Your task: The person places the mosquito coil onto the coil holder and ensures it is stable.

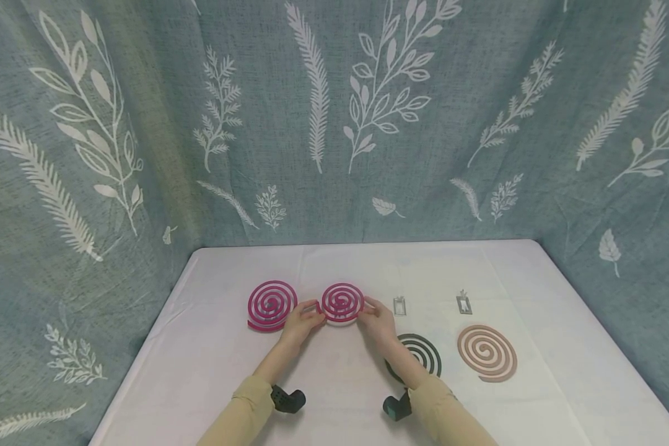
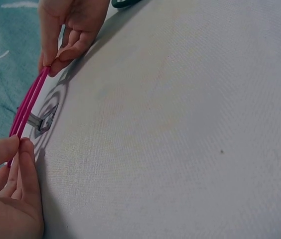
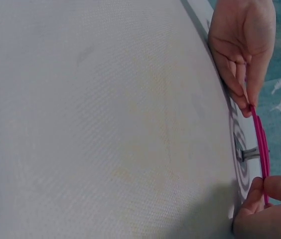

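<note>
Both wrist views plainly show a metal stand (image 2: 43, 123) beneath the raised magenta coil (image 1: 341, 301); only the head view takes in the tan coil (image 1: 486, 353) and a second magenta coil (image 1: 272, 303) (left of the hands). The table (image 1: 334, 402) is white, with a leaf-patterned blue curtain (image 1: 334, 204) behind. Above it, the left hand (image 1: 299, 323) and right hand (image 1: 378, 319) pinch the raised coil's opposite edges between thumb and fingers.

Stand (image 2: 35, 121) partly hidden, probably metal, sleeves (image 1: 451, 412) cropped
</note>
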Demonstrator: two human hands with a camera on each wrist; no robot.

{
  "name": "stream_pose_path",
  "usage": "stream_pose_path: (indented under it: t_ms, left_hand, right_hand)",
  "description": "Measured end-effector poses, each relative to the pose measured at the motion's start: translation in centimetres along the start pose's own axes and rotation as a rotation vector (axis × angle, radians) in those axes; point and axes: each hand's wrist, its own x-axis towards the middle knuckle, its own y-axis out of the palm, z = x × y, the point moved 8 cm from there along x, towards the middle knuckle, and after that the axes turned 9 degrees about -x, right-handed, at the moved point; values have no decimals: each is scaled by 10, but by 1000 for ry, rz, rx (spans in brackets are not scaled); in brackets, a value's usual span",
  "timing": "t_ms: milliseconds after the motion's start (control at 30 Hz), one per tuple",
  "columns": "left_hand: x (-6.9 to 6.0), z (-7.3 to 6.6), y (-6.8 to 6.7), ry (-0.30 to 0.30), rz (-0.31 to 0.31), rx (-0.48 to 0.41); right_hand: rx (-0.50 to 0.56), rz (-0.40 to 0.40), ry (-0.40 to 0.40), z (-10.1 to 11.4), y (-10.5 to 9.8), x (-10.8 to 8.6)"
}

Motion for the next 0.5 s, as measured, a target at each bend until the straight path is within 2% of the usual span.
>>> stream_pose_path:
  t_ms: [333,500]
  left_hand:
    - [-2,-2,1,-8,24,5]
    - [1,1,0,-15,7,17]
  right_hand:
    - [8,10,7,0,0,-1]
    - [2,6,11,-1,0,0]
